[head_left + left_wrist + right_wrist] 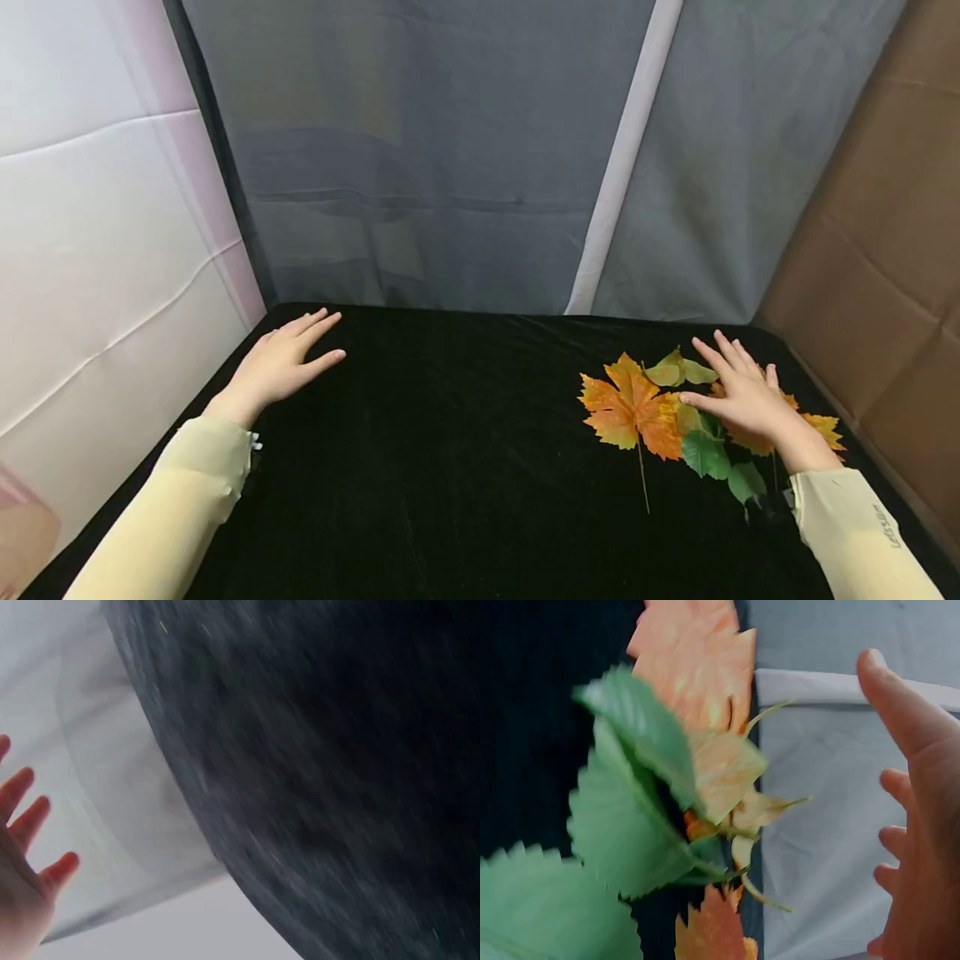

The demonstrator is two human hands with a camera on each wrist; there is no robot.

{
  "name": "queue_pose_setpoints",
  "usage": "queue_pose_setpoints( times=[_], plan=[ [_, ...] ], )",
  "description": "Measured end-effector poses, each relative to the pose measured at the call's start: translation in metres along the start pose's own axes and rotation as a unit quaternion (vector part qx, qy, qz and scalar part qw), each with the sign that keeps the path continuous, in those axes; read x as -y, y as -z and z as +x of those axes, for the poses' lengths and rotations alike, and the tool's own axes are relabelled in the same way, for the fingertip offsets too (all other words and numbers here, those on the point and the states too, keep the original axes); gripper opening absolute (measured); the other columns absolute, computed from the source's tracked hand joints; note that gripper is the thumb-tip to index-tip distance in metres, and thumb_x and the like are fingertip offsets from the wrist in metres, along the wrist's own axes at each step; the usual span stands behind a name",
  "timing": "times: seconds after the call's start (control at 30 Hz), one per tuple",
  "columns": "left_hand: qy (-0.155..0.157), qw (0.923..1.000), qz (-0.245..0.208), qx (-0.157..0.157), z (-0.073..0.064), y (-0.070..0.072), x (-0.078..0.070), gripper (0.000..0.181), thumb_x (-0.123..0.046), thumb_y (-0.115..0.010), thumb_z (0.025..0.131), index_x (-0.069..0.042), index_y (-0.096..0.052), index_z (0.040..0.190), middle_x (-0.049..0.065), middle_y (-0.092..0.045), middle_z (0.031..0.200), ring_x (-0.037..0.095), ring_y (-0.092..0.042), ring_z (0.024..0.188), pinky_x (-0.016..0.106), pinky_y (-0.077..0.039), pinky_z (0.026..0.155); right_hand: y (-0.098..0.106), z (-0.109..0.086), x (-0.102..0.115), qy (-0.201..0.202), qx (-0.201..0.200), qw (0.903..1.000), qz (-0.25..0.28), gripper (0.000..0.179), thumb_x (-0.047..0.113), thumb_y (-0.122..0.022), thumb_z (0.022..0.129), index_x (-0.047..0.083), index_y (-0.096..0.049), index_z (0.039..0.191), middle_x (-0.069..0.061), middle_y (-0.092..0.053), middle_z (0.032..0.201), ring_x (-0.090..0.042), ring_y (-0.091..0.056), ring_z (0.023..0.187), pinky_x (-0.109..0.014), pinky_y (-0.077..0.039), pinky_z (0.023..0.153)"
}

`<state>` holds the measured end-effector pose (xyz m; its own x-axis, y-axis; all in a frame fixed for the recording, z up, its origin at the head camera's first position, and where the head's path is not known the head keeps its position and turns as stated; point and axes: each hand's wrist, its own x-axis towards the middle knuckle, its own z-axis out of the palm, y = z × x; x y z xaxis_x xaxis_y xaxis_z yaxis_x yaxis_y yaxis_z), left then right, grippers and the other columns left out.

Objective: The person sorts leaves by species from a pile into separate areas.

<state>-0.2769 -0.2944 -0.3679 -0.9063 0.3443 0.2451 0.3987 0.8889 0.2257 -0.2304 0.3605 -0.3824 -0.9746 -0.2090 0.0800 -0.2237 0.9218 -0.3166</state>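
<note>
On the right of the black cloth lie artificial leaves: an orange maple leaf (626,404) with a thin stem, yellow-green leaves (678,369) and green leaves (705,454). More orange leaf tips (821,427) show beyond the right forearm. My right hand (750,402) hovers over this group with fingers spread and nothing held, hiding part of it. In the right wrist view, serrated green leaves (626,817) stand close to the camera, apart from the hand (922,780). At the far left, my left hand (279,364) is held over the cloth, fingers extended, holding nothing.
Black cloth (450,450) covers the table. A grey curtain (420,167) with a pale strip (626,150) hangs behind it. White fabric (97,225) stands on the left and brown fabric (892,225) on the right.
</note>
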Motion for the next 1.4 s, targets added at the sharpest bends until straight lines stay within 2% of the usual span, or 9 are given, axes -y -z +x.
queue_pose_setpoints(
  times=[0.1,0.17,0.37,0.5,0.67,0.9,1.13,1.23,1.4],
  plan=[
    [-0.022,0.9972,-0.07,0.011,0.007,-0.007,-0.019,0.066,-0.047,-0.052,0.098,-0.012,-0.036,0.151,0.017,-0.032,0.153,0.039,-0.029,0.138,0.059,-0.023,0.107,0.003,-0.01,0.002,0.008,-0.01,0.9997,0.021,0.09,0.053,-0.064,0.088,0.019,-0.017,0.157,-0.015,0.006,0.16,-0.044,0.006,0.143,-0.077,0.009,0.096],
    [-0.028,0.9909,-0.129,0.026,0.014,-0.014,-0.032,0.064,-0.045,-0.053,0.098,-0.012,-0.036,0.151,0.016,-0.032,0.153,0.037,-0.028,0.139,0.057,-0.022,0.108,0.003,-0.016,0.001,0.016,-0.017,0.9989,0.041,0.085,0.048,-0.066,0.089,0.013,-0.025,0.154,-0.019,-0.001,0.16,-0.046,0.003,0.143,-0.078,0.006,0.095],
    [-0.052,0.9647,-0.249,0.067,0.033,-0.029,-0.078,0.059,-0.042,-0.056,0.098,-0.016,-0.04,0.149,0.009,-0.042,0.148,0.03,-0.041,0.133,0.054,-0.031,0.105,0.001,-0.029,0.001,0.021,-0.001,0.9936,0.111,0.074,0.038,-0.07,0.088,0.0,-0.041,0.144,-0.029,-0.018,0.154,-0.05,-0.002,0.141,-0.075,-0.006,0.099],
    [-0.081,0.9442,-0.307,0.087,0.044,-0.037,-0.11,0.057,-0.035,-0.059,0.097,-0.019,-0.04,0.149,0.01,-0.051,0.14,0.029,-0.052,0.123,0.052,-0.04,0.098,-0.001,-0.035,0.004,0.022,-0.002,0.993,0.116,0.061,0.035,-0.07,0.089,-0.002,-0.052,0.135,-0.031,-0.031,0.147,-0.053,-0.021,0.136,-0.071,-0.022,0.099],
    [-0.113,0.9259,-0.348,0.095,0.059,-0.038,-0.15,0.059,-0.028,-0.062,0.096,-0.022,-0.039,0.149,0.009,-0.055,0.134,0.024,-0.058,0.114,0.048,-0.045,0.093,-0.005,-0.038,0.009,0.031,-0.017,0.992,0.121,0.048,0.031,-0.066,0.093,0.0,-0.059,0.128,-0.029,-0.047,0.137,-0.049,-0.046,0.121,-0.062,-0.04,0.09],
    [-0.17,0.908,-0.362,0.126,0.085,-0.044,-0.198,0.059,-0.028,-0.063,0.096,-0.022,-0.039,0.149,0.005,-0.057,0.132,0.017,-0.061,0.108,0.039,-0.048,0.09,-0.015,-0.035,0.01,0.037,-0.015,0.9925,0.116,0.038,0.025,-0.067,0.093,0.001,-0.064,0.122,-0.026,-0.056,0.129,-0.045,-0.054,0.114,-0.059,-0.044,0.088],
    [-0.158,0.8784,-0.427,0.144,0.102,-0.059,-0.231,0.053,-0.021,-0.062,0.096,-0.016,-0.046,0.145,0.009,-0.059,0.128,0.02,-0.063,0.1,0.035,-0.051,0.078,-0.016,-0.021,0.02,0.041,-0.026,0.992,0.116,0.034,0.022,-0.067,0.092,0.002,-0.066,0.12,-0.023,-0.061,0.121,-0.043,-0.057,0.109,-0.057,-0.046,0.085],
    [-0.166,0.8785,-0.419,0.159,0.102,-0.067,-0.244,0.05,-0.023,-0.063,0.096,-0.016,-0.049,0.143,0.007,-0.06,0.128,0.017,-0.064,0.099,0.031,-0.051,0.08,-0.019,-0.017,0.024,0.028,-0.017,0.9912,0.128,0.036,0.023,-0.068,0.092,0.002,-0.066,0.121,-0.021,-0.064,0.116,-0.039,-0.06,0.103,-0.05,-0.05,0.079],
    [-0.198,0.8914,-0.371,0.168,0.105,-0.072,-0.263,0.045,-0.025,-0.064,0.095,-0.017,-0.054,0.139,0.002,-0.059,0.13,0.008,-0.064,0.099,0.025,-0.051,0.079,-0.03,-0.012,0.032,-0.009,-0.018,0.99,0.14,0.039,0.028,-0.073,0.088,0.001,-0.066,0.115,-0.015,-0.067,0.104,-0.028,-0.063,0.089,-0.036,-0.051,0.066]
  ],
)
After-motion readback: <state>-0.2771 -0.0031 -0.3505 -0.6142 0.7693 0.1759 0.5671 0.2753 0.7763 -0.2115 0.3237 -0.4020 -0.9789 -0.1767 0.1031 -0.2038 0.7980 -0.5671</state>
